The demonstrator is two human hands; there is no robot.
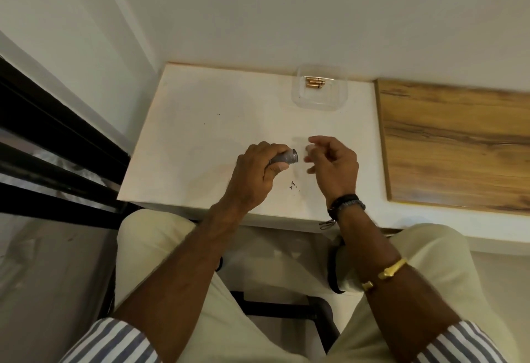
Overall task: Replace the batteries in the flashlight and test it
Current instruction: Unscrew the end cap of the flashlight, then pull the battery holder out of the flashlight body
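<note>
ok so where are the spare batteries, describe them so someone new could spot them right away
Start at the white table against the wall and look to its far edge, near the wooden panel. A clear plastic tray sits there, and the batteries lie side by side in it. They are small copper-coloured cylinders, the only shiny gold things on the table.

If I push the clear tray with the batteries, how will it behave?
The clear tray looks thin, so probably light and apt to slide on the smooth white table. The batteries are round and lie loose, so they may roll inside.
</note>
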